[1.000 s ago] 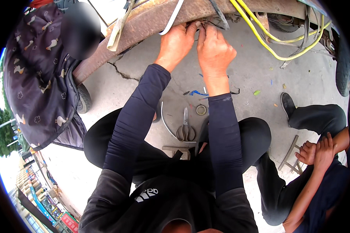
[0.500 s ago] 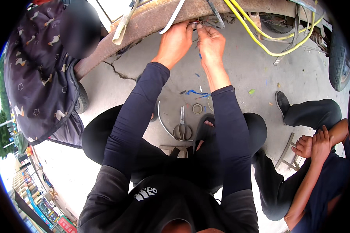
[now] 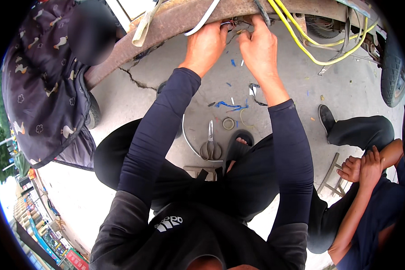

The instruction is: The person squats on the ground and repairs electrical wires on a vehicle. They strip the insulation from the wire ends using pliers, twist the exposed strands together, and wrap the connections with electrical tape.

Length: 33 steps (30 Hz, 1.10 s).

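My left hand is raised to the underside of a rusty metal beam, its fingers closed on thin wires that run out past its thumb. My right hand is close beside it under the same edge. Its index finger stretches up near a black cable end, with the thumb apart; its other fingers are mostly hidden. A white tube hangs over the beam above my left hand.
Scissors, a tape roll and blue scraps lie on the concrete between my feet. Yellow cables loop down at right, near a tyre. A seated person is at right; another in a patterned garment is at left.
My right hand has moved right, away from my left hand, and its index finger has stretched up. My left hand stays at the wires. A black strip on the floor now shows beside my right forearm.
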{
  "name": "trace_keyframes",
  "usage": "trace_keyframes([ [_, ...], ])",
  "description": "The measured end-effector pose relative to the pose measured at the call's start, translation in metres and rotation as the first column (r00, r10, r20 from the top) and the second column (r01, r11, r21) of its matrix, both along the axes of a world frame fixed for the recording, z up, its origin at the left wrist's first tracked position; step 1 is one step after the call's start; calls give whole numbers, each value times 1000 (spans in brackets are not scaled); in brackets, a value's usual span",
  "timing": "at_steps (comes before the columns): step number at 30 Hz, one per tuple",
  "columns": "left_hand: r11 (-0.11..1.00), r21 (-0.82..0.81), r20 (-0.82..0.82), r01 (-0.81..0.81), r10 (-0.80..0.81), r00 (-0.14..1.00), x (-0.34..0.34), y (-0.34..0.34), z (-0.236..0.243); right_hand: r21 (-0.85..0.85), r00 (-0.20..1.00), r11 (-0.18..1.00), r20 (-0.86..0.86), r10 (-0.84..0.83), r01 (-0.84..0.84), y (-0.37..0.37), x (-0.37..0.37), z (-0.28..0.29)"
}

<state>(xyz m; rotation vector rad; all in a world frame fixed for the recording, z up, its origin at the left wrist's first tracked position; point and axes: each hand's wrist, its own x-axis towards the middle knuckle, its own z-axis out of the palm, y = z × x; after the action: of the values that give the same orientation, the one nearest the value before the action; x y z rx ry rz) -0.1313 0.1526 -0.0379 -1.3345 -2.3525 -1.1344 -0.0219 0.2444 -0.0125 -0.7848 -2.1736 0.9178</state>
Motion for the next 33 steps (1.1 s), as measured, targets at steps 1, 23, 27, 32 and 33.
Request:
trace_keyframes([
  [1,1000,-1,-14,-2,2,1000,-1,1,1,84,1000,996,19,15,-17,-1,4,1],
  [23,999,28,-97,44,-41,994,1,5,3,460,998,888,42,-48,23,-6,-2,3],
  [27,998,42,-122,35,-30,992,2,4,4,529,995,849,76,-62,12,-1,-2,-1],
  [32,998,49,-122,32,-26,992,1,3,3,526,995,846,80,53,-87,21,-2,-4],
  [33,999,34,-118,25,-21,993,1,3,4,518,992,847,88,88,-121,23,-2,-4],
])
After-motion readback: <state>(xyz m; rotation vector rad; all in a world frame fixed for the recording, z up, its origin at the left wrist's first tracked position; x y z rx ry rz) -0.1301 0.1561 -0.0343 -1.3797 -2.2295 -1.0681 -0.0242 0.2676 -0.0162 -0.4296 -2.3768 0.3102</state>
